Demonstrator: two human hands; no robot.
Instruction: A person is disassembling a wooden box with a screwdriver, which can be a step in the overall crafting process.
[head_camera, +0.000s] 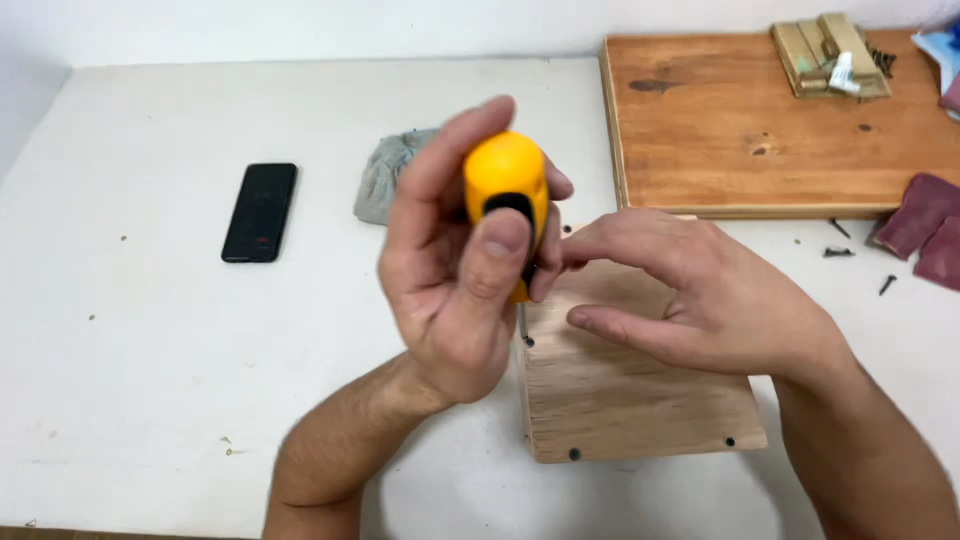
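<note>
In the head view, the left hand (455, 270) sits at the centre of the frame, fingers wrapped around the yellow and black handle of a screwdriver (507, 190) held upright, thumb pressed on the black band; the thin shaft (521, 325) drops from under the palm to a screw hole at the left edge of a small light wooden board (620, 385). The right hand (700, 295) lies just right of centre, resting on that board, its fingers loosely spread and gripping nothing, with the fingertips reaching toward the handle. The hand covers the board's upper part; dark screw heads show along the board's lower edge and near the shaft. Behind the left hand, a crumpled grey cloth (390, 180) is partly hidden by the fingers. A black phone (260, 212) lies flat at the left of the frame, well apart from the hands. In the upper right, a larger, darker wooden panel (740, 130) carries a stack of small wood blocks (828, 55) near the top edge. Reddish sheets, perhaps sandpaper (925, 225), lie at the right edge, with loose dark screws (838, 252) scattered just left of them. Everything rests on a white table (130, 380), speckled with small crumbs, meeting a pale wall along the top of the frame.
</note>
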